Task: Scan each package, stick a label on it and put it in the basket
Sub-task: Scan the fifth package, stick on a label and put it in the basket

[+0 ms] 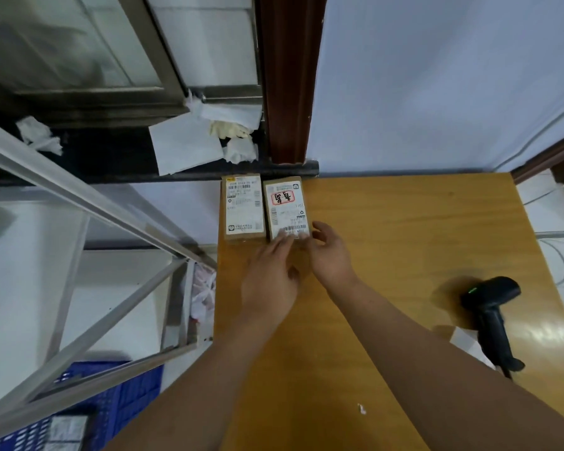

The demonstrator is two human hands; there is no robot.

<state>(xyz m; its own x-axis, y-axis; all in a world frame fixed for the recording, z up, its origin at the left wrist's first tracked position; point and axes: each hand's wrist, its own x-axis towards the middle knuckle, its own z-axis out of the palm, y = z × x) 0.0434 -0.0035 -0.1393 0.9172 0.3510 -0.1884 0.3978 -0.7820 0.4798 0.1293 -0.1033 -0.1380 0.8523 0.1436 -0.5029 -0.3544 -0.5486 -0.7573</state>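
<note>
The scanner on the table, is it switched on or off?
On, it seems. The scanner lies on the table untouched, and a small green light glows on its head.

I log, off-task: wooden table (420,222), glossy top, a small white scrap (361,409) near its front. Dark sill (111,157) beyond the table holds crumpled tissues (39,135), a white sheet (184,148) and a pale glove (228,129) (bunched by the brown door frame (287,76)). Metal rack (88,275) at left; plastic bag (204,289) beside it. White cables (560,255) at right.
</note>
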